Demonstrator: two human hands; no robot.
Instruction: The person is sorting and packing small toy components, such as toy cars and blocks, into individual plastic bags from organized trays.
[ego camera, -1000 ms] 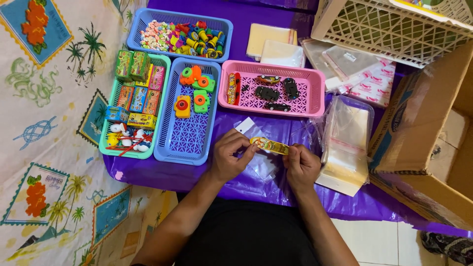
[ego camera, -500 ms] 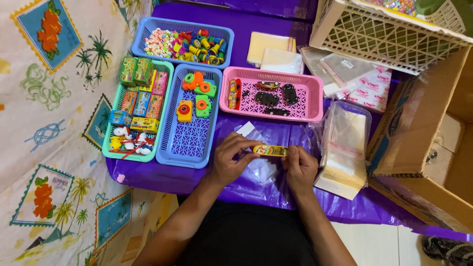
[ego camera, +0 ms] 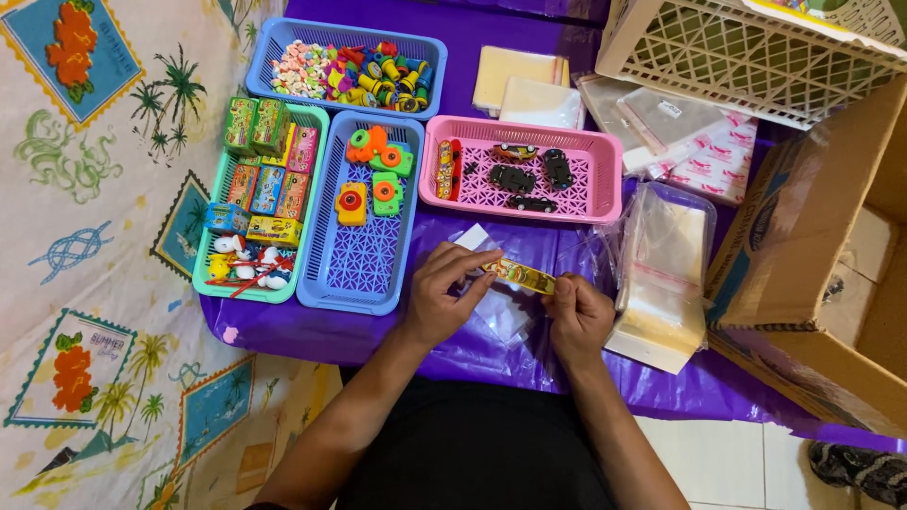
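Head view: both hands hold a small yellow-orange packet (ego camera: 518, 275) over the purple worktop (ego camera: 529, 354). Left hand (ego camera: 444, 295) has its grip pinched on the packet's left end, right hand (ego camera: 578, 314) on the right end, both grasping. A clear plastic bag (ego camera: 501, 312) lies just under the packet, between the hands. Behind: blue basket (ego camera: 359, 274) with orange and green toys, pink basket (ego camera: 521, 178) with toy cars. Stack of clear bags (ego camera: 661, 274) sits right of the right hand.

Bare forearms; black lap garment
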